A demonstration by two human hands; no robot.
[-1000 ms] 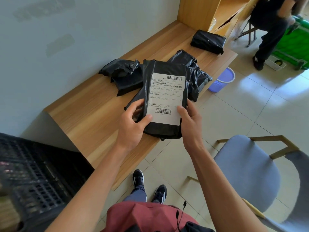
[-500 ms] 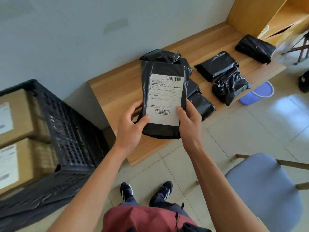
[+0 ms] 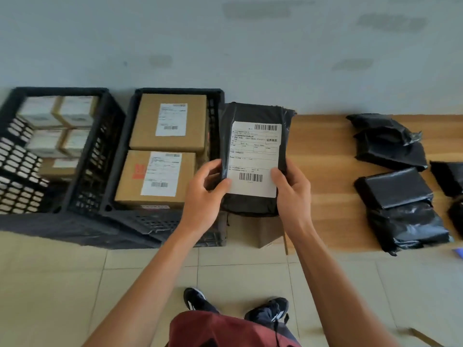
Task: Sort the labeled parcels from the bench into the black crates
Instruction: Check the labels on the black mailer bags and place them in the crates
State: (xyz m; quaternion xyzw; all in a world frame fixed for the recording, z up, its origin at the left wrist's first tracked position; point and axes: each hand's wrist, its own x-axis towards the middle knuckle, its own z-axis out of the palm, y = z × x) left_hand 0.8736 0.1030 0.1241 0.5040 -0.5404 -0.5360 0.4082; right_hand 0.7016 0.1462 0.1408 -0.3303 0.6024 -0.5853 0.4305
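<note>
A black plastic parcel (image 3: 253,116) with a white shipping label is held upright in front of me. My left hand (image 3: 203,196) grips its lower left edge and my right hand (image 3: 292,191) grips its lower right edge. It hangs between the right black crate (image 3: 215,111) and the left end of the wooden bench (image 3: 323,176). That crate holds two labeled cardboard boxes (image 3: 170,121). A second black crate (image 3: 105,126) to the left holds several small white and tan boxes. More black parcels (image 3: 398,189) lie on the bench to the right.
A pale wall runs behind the crates and bench. The floor is light tile, with my two dark shoes (image 3: 198,300) below. A brown cardboard piece (image 3: 265,231) stands under the bench's left end.
My view has swung left from the bench to the crates. Both hands have kept hold of the labeled parcel and carried it over toward the right crate.
</note>
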